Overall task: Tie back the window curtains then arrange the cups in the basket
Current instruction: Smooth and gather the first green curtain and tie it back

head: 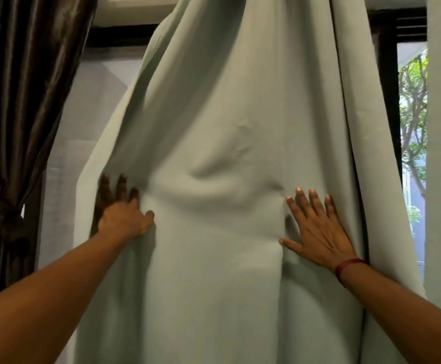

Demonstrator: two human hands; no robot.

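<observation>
Left hand (120, 215), right hand (317, 233) press curtain (227, 101), fingers (314, 203) straight.

A black window frame (386, 74) stands at the upper right, and a green leafy tree (413, 106) shows through its glass. A pale grey flat panel (93, 114) fills the left, and a white beam (132, 9) runs along the top.
</observation>
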